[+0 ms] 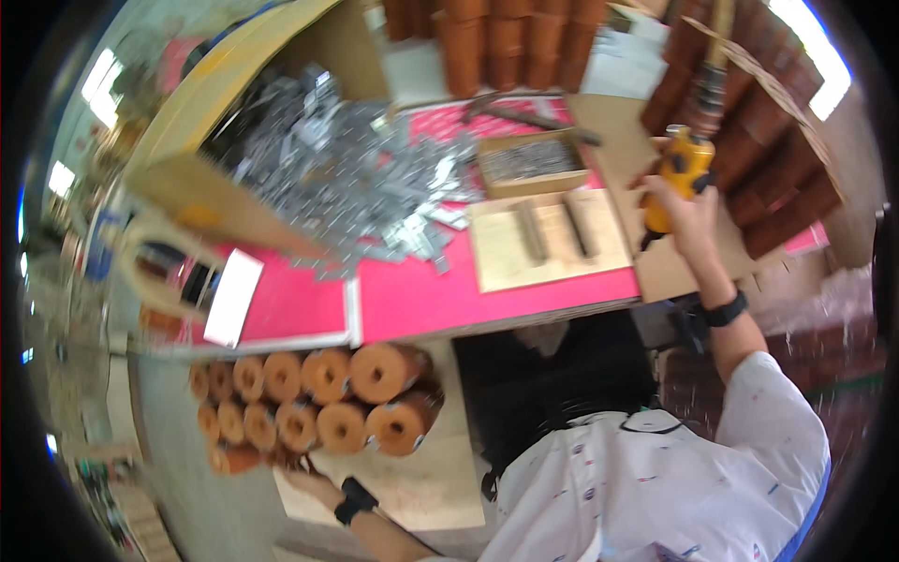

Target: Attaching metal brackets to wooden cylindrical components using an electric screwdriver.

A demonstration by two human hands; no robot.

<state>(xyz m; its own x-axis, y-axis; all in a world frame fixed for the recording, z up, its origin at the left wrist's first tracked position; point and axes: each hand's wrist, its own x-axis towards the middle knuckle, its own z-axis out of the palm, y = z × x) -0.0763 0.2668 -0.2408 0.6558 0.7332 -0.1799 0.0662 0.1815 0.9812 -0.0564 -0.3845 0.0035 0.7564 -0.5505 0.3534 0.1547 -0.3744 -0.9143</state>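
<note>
At the right of the table my right hand (691, 217) is closed round a yellow power tool (682, 173). Its dark tip points down, and a cord or hose runs up from its top. Low on the left, my left hand (304, 476) is at the underside of stacked brown cylinders (342, 426), each with a hole in its end. Its fingers are partly hidden and blurred, so their grip does not show. A pale board (554, 264) with two dark bars (578, 227) lies left of the yellow tool.
Flat metal pieces (346, 178) spill from a tipped cardboard box (211, 201) onto the pink tabletop (412, 304). A small box of metal bits (534, 161) and a hammer (529, 116) lie behind the board. More brown cylinders (506, 47) stand behind; others fill a carton (768, 150) at right.
</note>
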